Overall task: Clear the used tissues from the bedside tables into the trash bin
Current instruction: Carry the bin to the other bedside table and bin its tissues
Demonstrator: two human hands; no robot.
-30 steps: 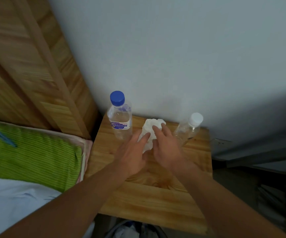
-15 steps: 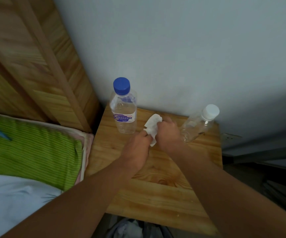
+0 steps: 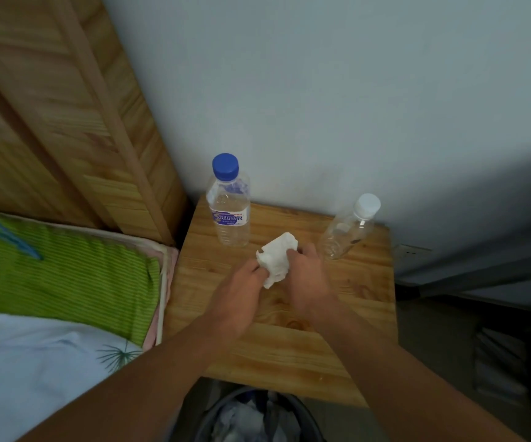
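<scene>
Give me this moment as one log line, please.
step: gathering tissue | left hand: pinching it | right hand: gripping it | place: above bedside table | trash bin: below near edge | dropped: not yet

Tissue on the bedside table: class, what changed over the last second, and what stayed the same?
Both hands, left hand and right hand, closed from flat fingers onto the tissue, bunching it between them. The blue-capped bottle and white-capped bottle stayed put.

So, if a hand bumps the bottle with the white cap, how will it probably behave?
The white-capped bottle looks empty and clear, so it is probably very light. It seems to lean rather than stand straight, so a bump from the right hand would likely tip it, and it may roll.
</scene>
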